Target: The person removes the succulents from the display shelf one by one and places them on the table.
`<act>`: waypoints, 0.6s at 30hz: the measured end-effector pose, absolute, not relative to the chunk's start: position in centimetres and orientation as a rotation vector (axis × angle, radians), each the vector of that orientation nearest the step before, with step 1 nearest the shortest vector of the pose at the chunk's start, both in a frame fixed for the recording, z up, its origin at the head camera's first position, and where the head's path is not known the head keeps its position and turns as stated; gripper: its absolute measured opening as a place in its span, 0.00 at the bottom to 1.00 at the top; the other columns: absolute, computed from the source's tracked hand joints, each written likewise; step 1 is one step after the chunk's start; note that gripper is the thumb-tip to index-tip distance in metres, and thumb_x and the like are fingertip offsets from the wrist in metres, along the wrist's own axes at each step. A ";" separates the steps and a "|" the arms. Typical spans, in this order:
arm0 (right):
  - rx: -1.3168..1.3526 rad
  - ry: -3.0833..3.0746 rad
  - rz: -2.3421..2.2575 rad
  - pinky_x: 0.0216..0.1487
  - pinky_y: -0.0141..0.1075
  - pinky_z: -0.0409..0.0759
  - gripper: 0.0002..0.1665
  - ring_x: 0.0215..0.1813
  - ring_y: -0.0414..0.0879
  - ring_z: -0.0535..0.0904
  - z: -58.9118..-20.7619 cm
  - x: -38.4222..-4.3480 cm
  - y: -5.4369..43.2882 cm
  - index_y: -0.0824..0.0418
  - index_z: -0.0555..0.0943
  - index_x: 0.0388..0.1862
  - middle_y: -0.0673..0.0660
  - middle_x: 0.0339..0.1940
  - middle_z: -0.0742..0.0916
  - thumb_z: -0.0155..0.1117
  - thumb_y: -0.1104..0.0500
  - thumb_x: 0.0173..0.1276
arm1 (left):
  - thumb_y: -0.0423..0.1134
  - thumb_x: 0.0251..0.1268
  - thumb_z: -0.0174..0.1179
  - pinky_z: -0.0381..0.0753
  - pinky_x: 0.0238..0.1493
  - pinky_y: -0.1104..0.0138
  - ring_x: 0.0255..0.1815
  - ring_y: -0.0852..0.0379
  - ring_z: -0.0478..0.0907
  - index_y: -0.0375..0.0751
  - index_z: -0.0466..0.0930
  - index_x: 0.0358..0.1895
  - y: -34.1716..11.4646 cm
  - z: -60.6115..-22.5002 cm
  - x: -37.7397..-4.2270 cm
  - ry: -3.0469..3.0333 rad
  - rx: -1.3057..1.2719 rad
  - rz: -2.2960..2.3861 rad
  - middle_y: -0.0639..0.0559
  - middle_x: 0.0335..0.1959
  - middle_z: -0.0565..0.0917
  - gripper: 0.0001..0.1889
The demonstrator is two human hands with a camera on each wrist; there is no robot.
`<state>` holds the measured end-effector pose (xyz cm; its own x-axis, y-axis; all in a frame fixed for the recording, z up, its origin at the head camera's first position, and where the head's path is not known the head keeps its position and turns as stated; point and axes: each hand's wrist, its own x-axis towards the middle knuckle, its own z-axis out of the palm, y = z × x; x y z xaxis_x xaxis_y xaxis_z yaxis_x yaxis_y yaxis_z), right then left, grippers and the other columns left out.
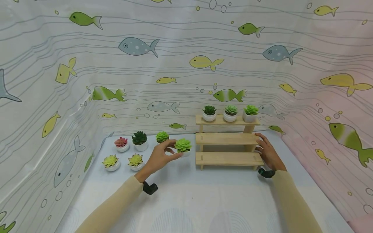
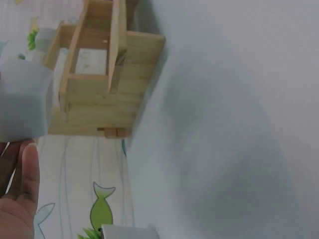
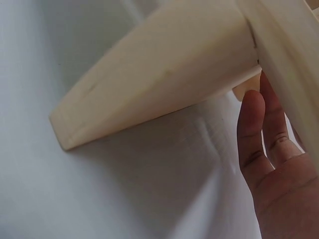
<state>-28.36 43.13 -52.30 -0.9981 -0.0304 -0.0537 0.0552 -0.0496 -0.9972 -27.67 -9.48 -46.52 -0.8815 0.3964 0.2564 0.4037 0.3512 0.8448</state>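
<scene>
My left hand (image 1: 159, 156) pinches the white pot of a bright green potted succulent (image 1: 183, 145) between thumb and fingers. It is held left of a three-tier wooden plant stand (image 1: 229, 158). In the left wrist view, the square white pot (image 2: 25, 102) shows at the left edge, above the fingertips. At the stand's right side, my right hand (image 1: 268, 152) has its fingers against the end of the middle shelf. The right wrist view shows these loosely bent fingers (image 3: 250, 129) beside the wood. Three potted succulents (image 1: 230, 113) stand in a row on the top shelf.
Left of the stand, several more potted succulents sit on the pale tabletop (image 1: 186, 197), among them a red one (image 1: 121, 144), a dark green one (image 1: 140, 141) and a yellow-green one (image 1: 111, 162). A fish-print sheet (image 1: 180, 64) rises behind and along both sides.
</scene>
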 end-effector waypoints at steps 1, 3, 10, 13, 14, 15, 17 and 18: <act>0.024 2.123 -2.235 0.51 0.37 0.80 0.31 0.59 0.48 0.74 -52.3 -28.4 43.1 0.37 0.55 0.81 0.51 0.66 0.69 0.50 0.43 0.84 | 0.55 0.61 0.75 0.82 0.53 0.55 0.53 0.43 0.83 0.46 0.75 0.71 -9.7 -46.6 -27.6 -2.582 -0.756 -1.608 0.51 0.58 0.81 0.37; 0.017 2.123 -2.238 0.51 0.37 0.80 0.32 0.59 0.48 0.74 -52.4 -28.4 43.1 0.38 0.55 0.81 0.51 0.66 0.69 0.50 0.43 0.84 | 0.54 0.61 0.75 0.82 0.54 0.55 0.53 0.43 0.83 0.46 0.75 0.70 -10.2 -46.7 -27.5 -2.593 -0.742 -1.598 0.51 0.58 0.81 0.36; 0.012 2.110 -2.246 0.51 0.37 0.80 0.30 0.60 0.50 0.73 -52.4 -28.3 43.1 0.37 0.56 0.80 0.51 0.66 0.69 0.50 0.44 0.84 | 0.52 0.61 0.75 0.81 0.56 0.49 0.52 0.47 0.84 0.42 0.73 0.73 -12.1 -47.0 -27.2 -2.597 -0.700 -1.606 0.48 0.58 0.82 0.38; 0.009 2.085 -2.262 0.51 0.38 0.81 0.29 0.59 0.49 0.74 -52.0 -28.1 42.9 0.38 0.57 0.80 0.51 0.65 0.70 0.50 0.45 0.85 | 0.51 0.62 0.74 0.81 0.57 0.48 0.52 0.48 0.85 0.43 0.72 0.74 -13.0 -47.3 -27.1 -2.595 -0.705 -1.610 0.46 0.59 0.82 0.38; 0.008 2.078 -2.264 0.51 0.38 0.81 0.30 0.59 0.50 0.74 -51.9 -28.0 42.8 0.38 0.56 0.80 0.51 0.65 0.70 0.50 0.46 0.85 | 0.50 0.62 0.74 0.81 0.57 0.47 0.52 0.48 0.85 0.43 0.72 0.73 -13.3 -47.4 -27.1 -2.598 -0.714 -1.606 0.46 0.59 0.82 0.38; 0.008 2.072 -2.268 0.51 0.38 0.81 0.30 0.60 0.50 0.74 -51.8 -27.9 42.7 0.39 0.56 0.80 0.51 0.65 0.70 0.50 0.46 0.85 | 0.50 0.62 0.74 0.81 0.57 0.48 0.51 0.49 0.85 0.44 0.72 0.73 -13.6 -47.5 -27.0 -2.608 -0.717 -1.595 0.46 0.60 0.82 0.37; 0.014 2.065 -2.269 0.51 0.39 0.81 0.32 0.61 0.52 0.73 -51.6 -27.8 42.6 0.40 0.55 0.81 0.51 0.65 0.70 0.51 0.46 0.85 | 0.50 0.62 0.75 0.81 0.57 0.47 0.52 0.48 0.85 0.42 0.73 0.73 -14.1 -47.7 -27.0 -2.618 -0.732 -1.586 0.44 0.61 0.81 0.37; 0.018 2.065 -2.269 0.51 0.39 0.81 0.33 0.61 0.52 0.72 -51.7 -27.9 42.6 0.41 0.54 0.82 0.51 0.65 0.70 0.51 0.46 0.85 | 0.50 0.62 0.75 0.81 0.57 0.47 0.52 0.48 0.85 0.42 0.73 0.73 -14.4 -47.8 -27.1 -2.632 -0.732 -1.578 0.43 0.62 0.81 0.37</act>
<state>-27.87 42.64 -51.67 -0.9972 -0.0466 -0.0582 0.0623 -0.0925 -0.9938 -27.05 -14.41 -47.81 -0.8924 0.3935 0.2211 0.3805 0.3922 0.8375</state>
